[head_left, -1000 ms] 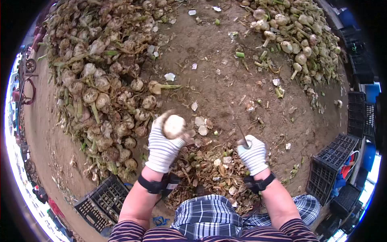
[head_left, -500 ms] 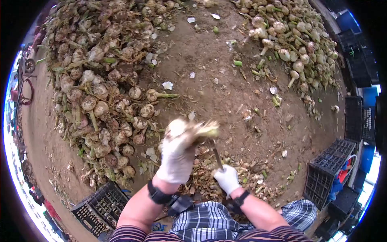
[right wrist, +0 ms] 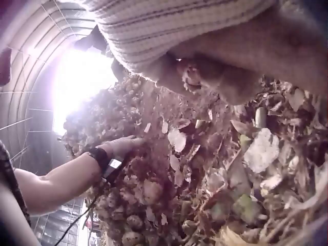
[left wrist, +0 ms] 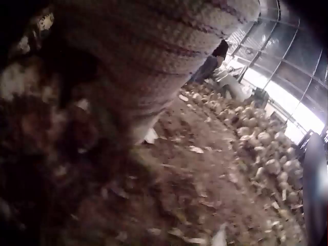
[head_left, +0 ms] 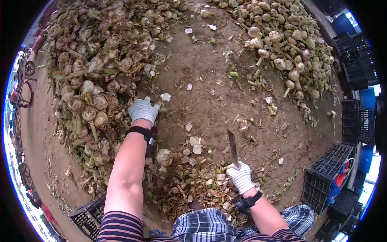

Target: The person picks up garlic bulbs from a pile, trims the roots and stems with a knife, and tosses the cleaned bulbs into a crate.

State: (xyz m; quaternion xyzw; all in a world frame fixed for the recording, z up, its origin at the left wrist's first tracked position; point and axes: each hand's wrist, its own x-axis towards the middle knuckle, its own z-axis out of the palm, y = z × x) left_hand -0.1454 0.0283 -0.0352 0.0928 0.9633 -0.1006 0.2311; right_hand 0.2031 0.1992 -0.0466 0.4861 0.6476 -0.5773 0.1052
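my white-gloved left hand (head_left: 143, 110) nearer, at right edge of brownish round-bulb heap (head_left: 89, 113); can't tell grip. white-gloved right hand (head_left: 242, 177) clasps narrow metal knife (head_left: 233, 146), tip forward.

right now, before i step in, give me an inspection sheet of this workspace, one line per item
surface: bare brown soil, scattered with pale flakes and green stem bits
job's things: left garlic pile, right garlic pile, loose bulb near the scraps, knife
clutter: heap of scraps in front of the person's knees
hands: left hand at the left pile's edge, grip hidden; right hand holds the knife, blade pointing forward
cables: thin dark cord below the left wrist
surroundings: black crates on both sides
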